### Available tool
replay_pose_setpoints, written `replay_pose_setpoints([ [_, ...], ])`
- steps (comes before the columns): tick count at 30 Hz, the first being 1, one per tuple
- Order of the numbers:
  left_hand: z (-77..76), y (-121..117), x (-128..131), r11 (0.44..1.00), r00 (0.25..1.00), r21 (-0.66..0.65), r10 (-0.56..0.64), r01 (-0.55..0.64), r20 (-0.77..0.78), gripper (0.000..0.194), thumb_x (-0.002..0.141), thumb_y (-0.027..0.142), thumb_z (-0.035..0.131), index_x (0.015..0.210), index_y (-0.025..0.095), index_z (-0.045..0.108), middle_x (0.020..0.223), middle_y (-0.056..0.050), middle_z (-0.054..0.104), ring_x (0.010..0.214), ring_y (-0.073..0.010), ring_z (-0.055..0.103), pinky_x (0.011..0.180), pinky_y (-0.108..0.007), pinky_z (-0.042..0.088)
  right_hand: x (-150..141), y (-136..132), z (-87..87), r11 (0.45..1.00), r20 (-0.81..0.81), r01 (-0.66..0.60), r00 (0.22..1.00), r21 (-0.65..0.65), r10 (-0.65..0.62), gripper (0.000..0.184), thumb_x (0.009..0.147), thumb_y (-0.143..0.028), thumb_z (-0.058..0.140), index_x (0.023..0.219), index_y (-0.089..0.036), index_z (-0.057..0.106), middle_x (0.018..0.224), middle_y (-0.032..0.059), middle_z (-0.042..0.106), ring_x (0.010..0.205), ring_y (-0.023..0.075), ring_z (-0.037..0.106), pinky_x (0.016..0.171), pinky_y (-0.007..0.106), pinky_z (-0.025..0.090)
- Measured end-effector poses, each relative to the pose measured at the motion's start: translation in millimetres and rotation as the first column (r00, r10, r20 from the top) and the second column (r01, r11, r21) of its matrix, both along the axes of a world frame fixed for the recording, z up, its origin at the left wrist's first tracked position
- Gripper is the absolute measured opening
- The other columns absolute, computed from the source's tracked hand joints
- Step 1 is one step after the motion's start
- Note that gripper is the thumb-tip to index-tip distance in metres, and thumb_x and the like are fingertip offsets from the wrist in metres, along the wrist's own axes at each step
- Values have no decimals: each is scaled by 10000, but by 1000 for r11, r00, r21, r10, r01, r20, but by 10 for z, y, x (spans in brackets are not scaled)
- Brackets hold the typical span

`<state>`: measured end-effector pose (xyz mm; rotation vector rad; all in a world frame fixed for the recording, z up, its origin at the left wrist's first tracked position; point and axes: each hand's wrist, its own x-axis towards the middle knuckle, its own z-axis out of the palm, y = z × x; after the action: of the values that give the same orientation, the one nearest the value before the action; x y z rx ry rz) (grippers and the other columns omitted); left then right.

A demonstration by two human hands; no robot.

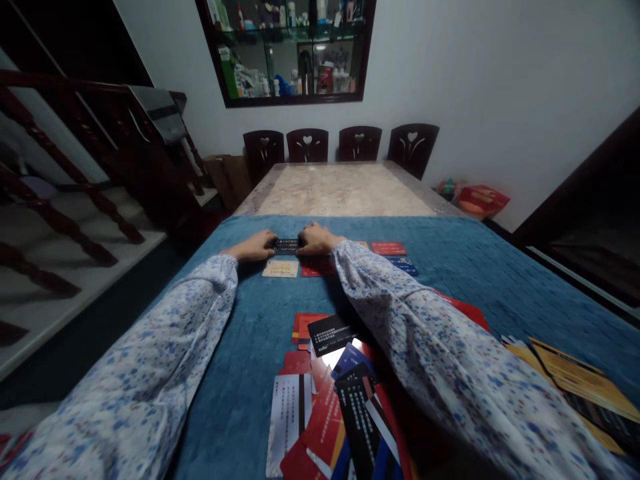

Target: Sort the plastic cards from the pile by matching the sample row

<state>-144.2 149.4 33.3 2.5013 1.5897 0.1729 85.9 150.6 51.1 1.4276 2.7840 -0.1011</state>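
Blue cloth (255,340) lies under a black card (287,247) held between two half-curled hands (254,246) (319,239).

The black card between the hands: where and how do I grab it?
Probably pinch the black card by its short ends, coming from left and right: it looks wide and flat on the blue cloth, with the left hand and right hand at those ends.

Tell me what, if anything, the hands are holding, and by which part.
A black printed card, by its two short ends: the left hand at the left end, the right hand at the right.
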Motion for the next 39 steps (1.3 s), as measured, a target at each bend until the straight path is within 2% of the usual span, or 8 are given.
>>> replay_pose_setpoints([
  [7, -16, 31, -20, 1000, 999, 13, -15, 15, -30, 509, 784, 283, 580, 1269, 154, 665, 1250, -120, 657, 1103, -257, 642, 1017, -348, 517, -43, 45, 17, 1000, 23, -1, 1000, -26, 1, 487, 845, -395, 669, 1257, -142, 729, 1375, 193, 656, 1330, 398, 480, 1018, 495, 473],
  [17, -11, 13, -8, 1000, 999, 15, -7, 8, -38, 536, 791, 283, 563, 1298, 135, 650, 1299, -148, 644, 1168, -283, 636, 1067, -383, 499, -50, 31, 70, 1000, 54, -4, 999, -19, 5, 599, 726, -470, 767, 1232, -150, 738, 1374, 195, 643, 1311, 392, 483, 977, 447, 464],
  [24, -35, 16, -24, 1000, 999, 19, 21, -20, -31, 597, 783, 288, 565, 1358, 129, 597, 1338, -153, 627, 1186, -286, 627, 1079, -387, 495, -30, -22, 117, 1000, 66, -6, 998, -21, 7, 592, 786, -487, 740, 1279, -160, 722, 1416, 195, 620, 1330, 393, 468, 988, 465, 445],
  [30, -59, -23, -56, 998, 996, 10, 57, -57, 67, 621, 750, 292, 585, 1352, 141, 590, 1333, -144, 621, 1120, -277, 655, 1077, -416, 501, 0, 2, 101, 1000, 69, -13, 998, 11, 12, 618, 800, -485, 745, 1310, -139, 695, 1413, 210, 609, 1349, 403, 452, 994, 483, 441],
  [34, -52, -98, -71, 996, 990, 40, 74, -79, 117, 595, 754, 323, 598, 1321, 145, 611, 1324, -142, 612, 1155, -290, 638, 1093, -414, 490, 87, 11, 113, 998, 33, -20, 999, 58, 18, 684, 774, -503, 780, 1363, -178, 657, 1429, 192, 596, 1358, 410, 444, 988, 472, 440],
  [39, -46, -224, -75, 989, 990, 130, 54, -71, 127, 530, 805, 327, 557, 1299, 146, 617, 1283, -136, 615, 1114, -274, 634, 1088, -433, 498, 258, -78, 182, 994, -13, -34, 999, 101, 36, 486, 902, -359, 665, 1362, -204, 669, 1367, 144, 655, 1300, 348, 497, 960, 410, 430],
])
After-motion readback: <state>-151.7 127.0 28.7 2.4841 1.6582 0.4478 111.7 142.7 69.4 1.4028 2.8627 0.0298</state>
